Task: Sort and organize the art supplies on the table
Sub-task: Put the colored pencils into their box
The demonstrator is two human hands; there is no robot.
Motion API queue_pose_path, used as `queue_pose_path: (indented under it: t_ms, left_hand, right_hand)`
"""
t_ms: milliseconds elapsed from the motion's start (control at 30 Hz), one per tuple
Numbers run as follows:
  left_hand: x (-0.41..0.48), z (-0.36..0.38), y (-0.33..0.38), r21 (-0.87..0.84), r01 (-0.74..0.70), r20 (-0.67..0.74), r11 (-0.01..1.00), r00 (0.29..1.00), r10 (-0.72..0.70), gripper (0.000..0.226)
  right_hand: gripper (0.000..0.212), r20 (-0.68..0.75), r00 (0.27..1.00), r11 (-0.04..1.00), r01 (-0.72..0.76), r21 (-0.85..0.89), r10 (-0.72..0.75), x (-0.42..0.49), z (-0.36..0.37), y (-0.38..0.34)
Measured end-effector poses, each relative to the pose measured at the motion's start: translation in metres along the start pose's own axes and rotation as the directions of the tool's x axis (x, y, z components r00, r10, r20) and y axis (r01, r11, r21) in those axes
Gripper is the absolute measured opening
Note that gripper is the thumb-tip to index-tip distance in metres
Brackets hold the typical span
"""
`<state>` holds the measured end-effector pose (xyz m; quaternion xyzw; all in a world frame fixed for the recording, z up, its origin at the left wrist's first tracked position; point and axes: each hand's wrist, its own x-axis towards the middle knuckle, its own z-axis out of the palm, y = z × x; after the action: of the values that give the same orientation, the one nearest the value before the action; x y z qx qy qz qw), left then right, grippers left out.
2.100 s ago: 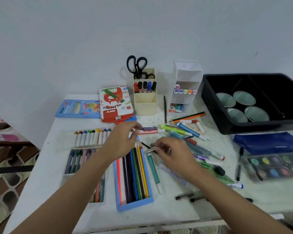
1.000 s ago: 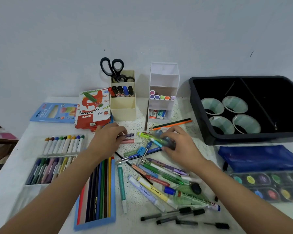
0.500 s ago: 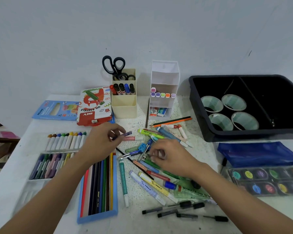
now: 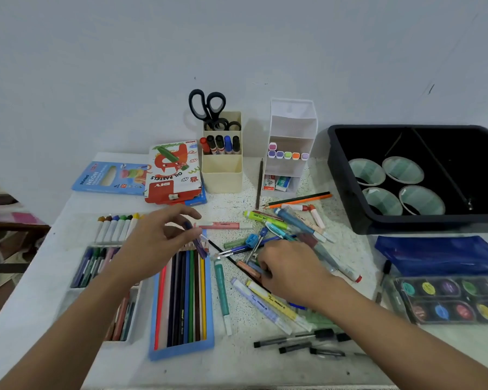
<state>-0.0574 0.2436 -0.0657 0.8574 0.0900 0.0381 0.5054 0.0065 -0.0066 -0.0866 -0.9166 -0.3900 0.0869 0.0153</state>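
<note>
Over the pencil tray (image 4: 181, 353) my left hand (image 4: 155, 246) pinches a purple pen (image 4: 197, 244); my right hand (image 4: 292, 273) curls into loose pens (image 4: 293, 223), grasp unclear. Four tape rolls (image 4: 403, 170), five upright markers (image 4: 220, 144).

- A wide-angle camera on the person's head looks forward and down over the table (image 4: 237, 370).
- It sits near: the left forearm (image 4: 76, 322) enters from 7 o'clock, the right forearm (image 4: 392, 333) from 5 o'clock.
- The wall (image 4: 237, 38) fills 12 o'clock.
</note>
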Motion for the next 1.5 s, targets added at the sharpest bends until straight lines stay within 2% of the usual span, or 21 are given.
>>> queue_pose_path:
  t_ms: [200,300,467,633,800,967,1067,1133,1300,1433,1500]
  left_hand:
    - [-0.008,-0.02,-0.011,-0.029,0.045,0.01,0.999,0.999,-0.045,0.025]
    - [-0.011,-0.027,-0.015,0.003,0.053,0.034,0.999,0.998,-0.054,0.024]
    - [-0.019,-0.048,-0.02,0.031,0.053,0.04,0.998,0.998,-0.055,0.025]
    - [-0.03,-0.082,-0.031,0.085,0.092,-0.007,0.992,0.996,-0.092,0.021]
    - [-0.054,-0.112,-0.052,0.129,0.148,0.049,0.981,0.987,-0.155,0.017]
    - [-0.078,-0.127,-0.072,0.165,0.147,0.101,0.975,0.981,-0.165,0.022]
    - [-0.086,-0.127,-0.087,0.18,0.132,0.089,0.975,0.985,-0.15,0.024]
    - [-0.09,-0.122,-0.093,0.134,0.157,0.088,0.978,0.982,-0.17,0.027]
    - [-0.093,-0.116,-0.098,0.107,0.114,0.09,0.988,0.988,-0.124,0.022]
    - [-0.093,-0.119,-0.105,0.151,0.077,0.109,0.986,0.99,-0.094,0.016]
    - [-0.093,-0.119,-0.109,0.229,0.018,0.135,0.973,0.99,-0.05,0.018]
  right_hand:
    - [0.032,-0.002,0.996,0.996,-0.088,-0.009,0.088,0.0,-0.006,-0.01]
    - [0.024,-0.002,0.991,0.99,-0.137,0.018,0.137,0.0,-0.005,-0.013]
    - [0.025,-0.008,0.932,0.897,-0.348,0.273,0.363,0.001,-0.012,-0.014]
    - [0.012,0.038,0.906,0.805,-0.393,0.444,0.421,0.01,-0.026,-0.035]
    - [0.01,0.057,0.945,0.783,-0.299,0.545,0.321,0.027,-0.024,-0.074]
    - [0.008,-0.058,0.998,0.838,0.009,0.545,0.027,0.04,-0.009,-0.126]
    - [0.002,-0.099,0.984,0.836,0.175,0.519,-0.145,0.048,0.005,-0.157]
    - [0.009,-0.082,0.973,0.837,0.229,0.497,-0.218,0.053,0.012,-0.172]
    - [0.013,-0.077,0.945,0.851,0.321,0.415,-0.319,0.063,0.018,-0.192]
    - [0.016,-0.101,0.941,0.85,0.337,0.405,-0.324,0.07,0.021,-0.2]
    - [0.017,-0.11,0.946,0.851,0.321,0.416,-0.304,0.074,0.023,-0.203]
